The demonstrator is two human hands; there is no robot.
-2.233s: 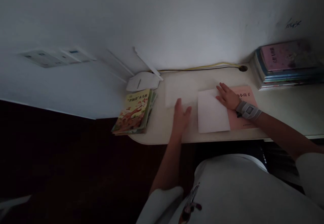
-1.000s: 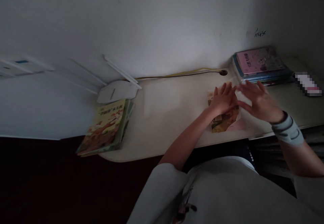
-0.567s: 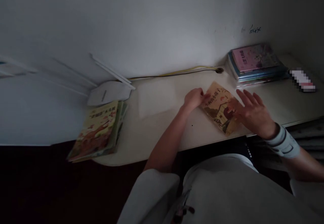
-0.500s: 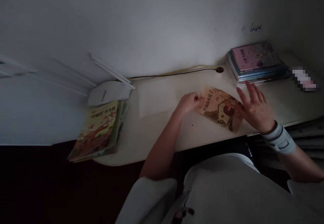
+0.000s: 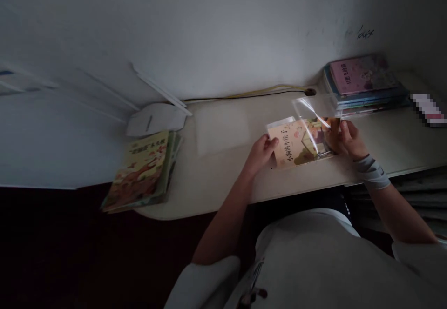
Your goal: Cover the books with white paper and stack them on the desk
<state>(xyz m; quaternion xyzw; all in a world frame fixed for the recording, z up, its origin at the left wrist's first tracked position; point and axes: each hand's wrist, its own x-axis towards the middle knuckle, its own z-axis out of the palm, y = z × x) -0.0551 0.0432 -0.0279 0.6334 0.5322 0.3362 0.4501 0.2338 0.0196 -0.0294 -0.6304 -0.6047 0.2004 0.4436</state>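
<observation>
Both my hands hold a thin picture book (image 5: 300, 142) with a tan cover, Chinese title and a drawn house, just over the desk. My left hand (image 5: 262, 153) grips its left edge. My right hand (image 5: 351, 139), with a grey wrist brace (image 5: 371, 172), grips the right end. A clear plastic sleeve (image 5: 310, 122) covers the right part of the book, and its open flap sticks up towards the back. The left part of the cover shows outside the sleeve.
A stack of books (image 5: 363, 78) stands at the back right of the cream desk (image 5: 223, 178). Left of my hands lie a pale translucent sheet (image 5: 221, 130), a white object (image 5: 155, 119) and a thick picture book (image 5: 139, 169). A cable runs along the wall.
The picture book has risen off the desk and turned, now held by both hands. A clear plastic sleeve now covers its right part. My right hand has closed on it.
</observation>
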